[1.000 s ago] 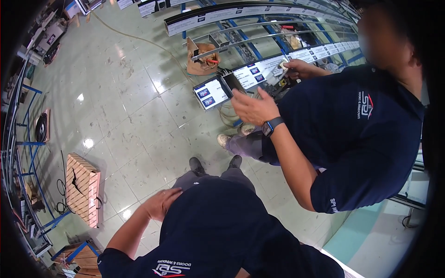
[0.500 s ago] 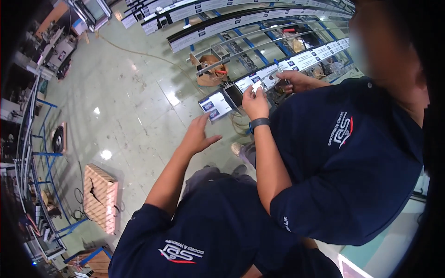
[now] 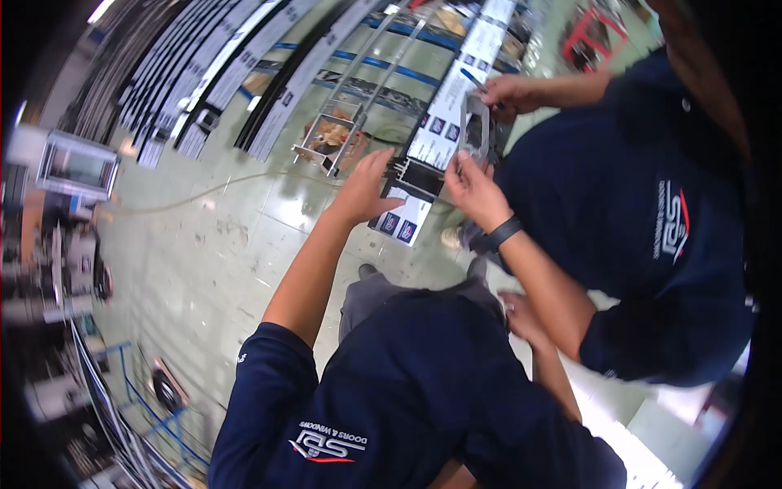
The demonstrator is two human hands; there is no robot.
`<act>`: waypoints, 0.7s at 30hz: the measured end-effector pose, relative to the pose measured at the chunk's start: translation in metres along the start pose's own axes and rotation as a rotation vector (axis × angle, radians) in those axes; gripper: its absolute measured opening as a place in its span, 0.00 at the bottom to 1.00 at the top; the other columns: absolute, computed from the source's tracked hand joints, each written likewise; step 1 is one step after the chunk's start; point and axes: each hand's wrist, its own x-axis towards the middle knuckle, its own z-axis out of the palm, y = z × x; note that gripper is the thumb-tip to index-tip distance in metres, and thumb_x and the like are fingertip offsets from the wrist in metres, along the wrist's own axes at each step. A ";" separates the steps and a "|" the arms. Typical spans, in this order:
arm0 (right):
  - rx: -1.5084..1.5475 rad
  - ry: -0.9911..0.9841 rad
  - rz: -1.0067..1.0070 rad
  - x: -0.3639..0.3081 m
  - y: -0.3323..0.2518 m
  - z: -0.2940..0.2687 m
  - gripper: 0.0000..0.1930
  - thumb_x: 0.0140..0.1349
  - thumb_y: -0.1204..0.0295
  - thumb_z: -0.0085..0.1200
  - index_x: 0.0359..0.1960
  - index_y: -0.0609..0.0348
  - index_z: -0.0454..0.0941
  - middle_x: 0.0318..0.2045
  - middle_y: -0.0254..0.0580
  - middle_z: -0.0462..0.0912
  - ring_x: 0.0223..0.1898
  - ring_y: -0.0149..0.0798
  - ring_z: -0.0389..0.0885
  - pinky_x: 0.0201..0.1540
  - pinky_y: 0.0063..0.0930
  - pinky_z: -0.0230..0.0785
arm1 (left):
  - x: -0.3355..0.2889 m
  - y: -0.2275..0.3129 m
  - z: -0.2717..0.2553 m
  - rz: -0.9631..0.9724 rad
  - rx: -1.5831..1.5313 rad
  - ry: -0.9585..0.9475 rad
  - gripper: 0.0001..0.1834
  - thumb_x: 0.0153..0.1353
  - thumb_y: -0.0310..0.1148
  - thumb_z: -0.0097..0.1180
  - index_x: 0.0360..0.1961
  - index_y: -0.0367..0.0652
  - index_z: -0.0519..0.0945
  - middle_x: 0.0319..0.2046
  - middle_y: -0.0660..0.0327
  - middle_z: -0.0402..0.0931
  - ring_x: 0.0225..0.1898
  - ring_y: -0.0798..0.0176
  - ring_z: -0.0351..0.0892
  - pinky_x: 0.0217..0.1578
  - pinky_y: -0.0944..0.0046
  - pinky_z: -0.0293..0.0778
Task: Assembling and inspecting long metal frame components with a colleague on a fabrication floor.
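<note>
My left hand [image 3: 364,189] is open, its fingers stretched out and its thumb apart. It is at the near end of a long profile [image 3: 410,213] wrapped in white printed film, the thumb over the film. Whether it touches is hard to tell. A dark notched section [image 3: 422,177] of the profile lies just past the thumb. My right hand [image 3: 523,316] is low beside my hip, partly behind a co-worker's forearm, and its fingers are not clear. The co-worker's hands hold a grey metal bracket-like piece [image 3: 474,122] over the profile, with a blue pen [image 3: 471,77] in the farther hand.
The co-worker [image 3: 603,212] stands close on my right, one forearm crossing in front of me. An open metal frame [image 3: 330,134] sits past my left hand. More film-wrapped profiles [image 3: 305,69] lie on racks beyond. A hose [image 3: 195,196] runs over the tiled floor.
The view has turned, shifting the racks. My left hand has come onto the profile's end from beside it. My right hand has come into view. The co-worker's bracket-like piece now shows clearly.
</note>
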 end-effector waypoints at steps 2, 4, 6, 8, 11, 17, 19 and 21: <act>0.475 -0.050 0.192 -0.010 -0.051 0.022 0.31 0.76 0.68 0.71 0.76 0.67 0.77 0.68 0.50 0.87 0.67 0.42 0.86 0.72 0.37 0.78 | 0.027 -0.006 -0.004 0.083 -0.033 -0.090 0.63 0.51 0.42 0.87 0.85 0.41 0.65 0.80 0.43 0.70 0.81 0.35 0.67 0.80 0.43 0.67; 0.772 0.084 0.196 0.009 -0.109 0.049 0.37 0.74 0.68 0.75 0.80 0.66 0.72 0.72 0.52 0.84 0.72 0.42 0.81 0.75 0.39 0.76 | 0.045 -0.017 -0.001 0.178 -0.056 -0.171 0.63 0.50 0.43 0.87 0.85 0.41 0.65 0.80 0.44 0.70 0.81 0.36 0.67 0.81 0.41 0.65; 0.866 0.133 0.183 0.040 -0.153 0.062 0.48 0.71 0.63 0.78 0.85 0.68 0.62 0.77 0.59 0.76 0.77 0.49 0.76 0.76 0.43 0.76 | 0.063 -0.018 -0.005 0.297 -0.023 -0.218 0.64 0.50 0.44 0.88 0.85 0.39 0.65 0.78 0.41 0.72 0.79 0.34 0.70 0.79 0.41 0.68; 0.929 0.271 0.215 0.072 -0.189 0.073 0.54 0.66 0.58 0.83 0.84 0.69 0.62 0.78 0.61 0.75 0.77 0.52 0.76 0.78 0.45 0.73 | 0.073 -0.025 -0.004 0.367 -0.014 -0.246 0.63 0.50 0.46 0.88 0.84 0.41 0.67 0.76 0.43 0.74 0.78 0.35 0.71 0.79 0.41 0.68; 0.912 0.412 0.232 0.117 -0.213 0.090 0.54 0.65 0.60 0.84 0.85 0.67 0.62 0.77 0.56 0.75 0.76 0.49 0.76 0.77 0.44 0.73 | 0.084 -0.031 -0.005 0.424 0.014 -0.305 0.59 0.50 0.49 0.88 0.81 0.44 0.71 0.72 0.47 0.77 0.75 0.37 0.74 0.81 0.38 0.62; 0.891 0.676 0.220 0.157 -0.249 0.116 0.54 0.61 0.60 0.86 0.81 0.67 0.63 0.75 0.54 0.75 0.75 0.53 0.75 0.78 0.45 0.72 | 0.103 -0.049 0.000 0.572 0.027 -0.328 0.51 0.53 0.51 0.86 0.76 0.46 0.77 0.65 0.49 0.82 0.70 0.41 0.79 0.81 0.34 0.63; 0.948 0.721 0.289 0.163 -0.260 0.117 0.52 0.62 0.62 0.85 0.80 0.68 0.63 0.73 0.55 0.76 0.74 0.52 0.77 0.76 0.45 0.75 | 0.110 -0.058 0.002 0.604 0.027 -0.354 0.49 0.53 0.50 0.85 0.75 0.46 0.78 0.64 0.50 0.83 0.70 0.41 0.80 0.81 0.34 0.63; 0.954 0.743 0.288 0.168 -0.269 0.115 0.53 0.61 0.62 0.86 0.80 0.69 0.61 0.73 0.56 0.77 0.73 0.53 0.79 0.75 0.45 0.76 | 0.118 -0.067 0.004 0.623 0.016 -0.355 0.43 0.54 0.50 0.84 0.68 0.46 0.81 0.60 0.50 0.84 0.68 0.41 0.81 0.80 0.33 0.63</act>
